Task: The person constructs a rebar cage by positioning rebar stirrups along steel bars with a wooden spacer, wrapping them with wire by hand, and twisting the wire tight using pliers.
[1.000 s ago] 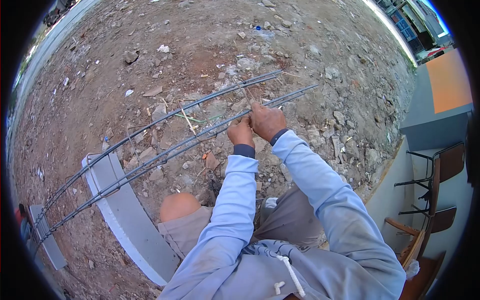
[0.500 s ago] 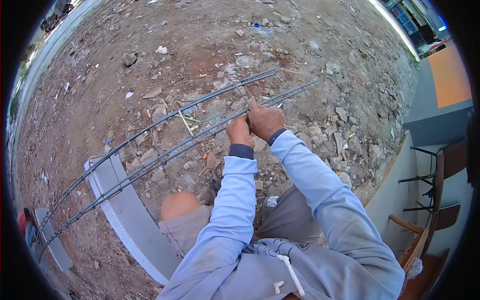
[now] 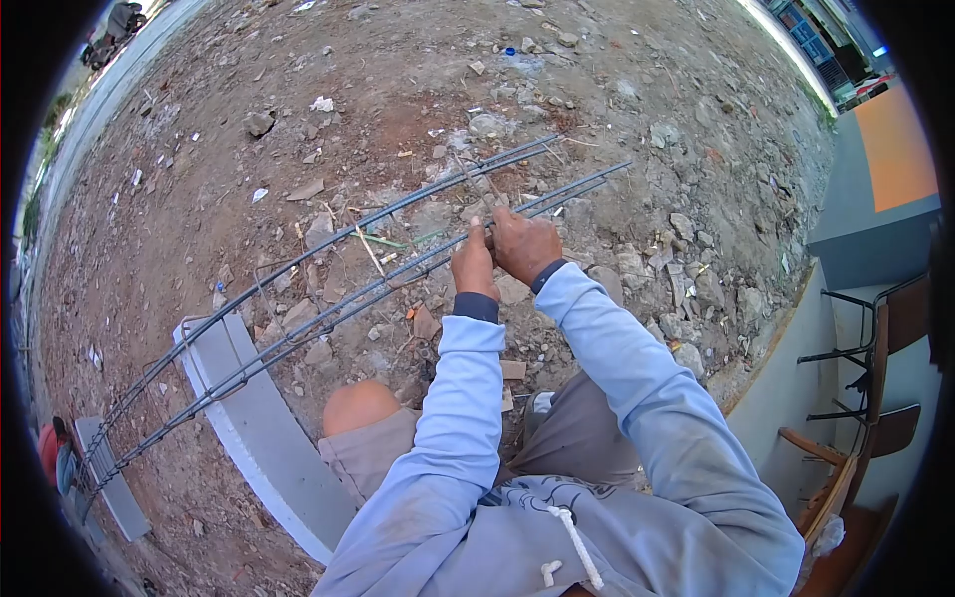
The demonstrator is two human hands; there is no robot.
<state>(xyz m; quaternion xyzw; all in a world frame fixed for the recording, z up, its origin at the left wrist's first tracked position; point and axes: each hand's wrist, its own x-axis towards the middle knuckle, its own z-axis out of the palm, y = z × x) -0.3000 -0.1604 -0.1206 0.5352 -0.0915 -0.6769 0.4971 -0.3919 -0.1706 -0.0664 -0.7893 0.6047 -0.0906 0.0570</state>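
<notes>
Pale blue sleeves (image 3: 458,388) at the bottom of the frame, with a white drawstring (image 3: 580,549) between them and a bent knee (image 3: 360,408) just to their left. Beyond the cuffs, at centre frame, left hand (image 3: 474,267) and right hand (image 3: 525,244) close together, both curled onto the nearer bars of a steel frame (image 3: 438,186); contents of the fingertips hidden. Steel frame slanting from right of centre down to the lower left, with thin stirrups across its bars, over a grey slab (image 3: 264,438) and, farther along, a smaller slab (image 3: 111,478). Lower right, brown chairs (image 3: 895,431). At the left edge, a person (image 3: 50,453) in red, partly cut off. Across the top, stony soil (image 3: 637,109); upper right, an orange panel (image 3: 895,149).
</notes>
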